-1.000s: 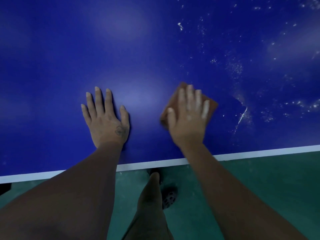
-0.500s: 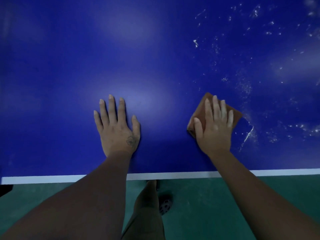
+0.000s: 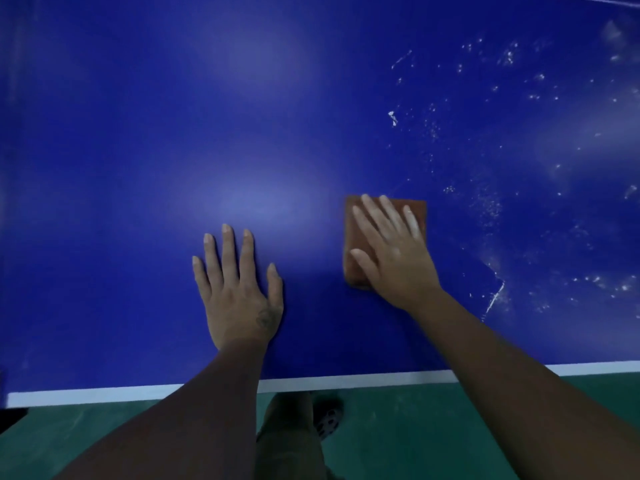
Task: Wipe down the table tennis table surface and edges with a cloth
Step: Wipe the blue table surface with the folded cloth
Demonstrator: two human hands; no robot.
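The blue table tennis table [image 3: 138, 150] fills most of the head view, with a white line [image 3: 104, 393] along its near edge. A folded brown cloth [image 3: 356, 268] lies flat on the blue top, right of centre. My right hand [image 3: 394, 258] presses on it with straight, spread fingers, covering most of it. My left hand [image 3: 239, 292] rests flat on the bare surface to the left of the cloth, palm down, fingers straight. White dust specks and streaks [image 3: 495, 296] cover the table to the right of the cloth.
Below the table's near edge is a green floor [image 3: 415, 427]. My leg and a dark shoe [image 3: 329, 420] show under the edge between my forearms. A dark object [image 3: 10, 417] sits at the far left by the table corner.
My right hand slid the cloth right over the table, then turned it square and shifted it slightly back to the left. The left hand stayed flat in place.
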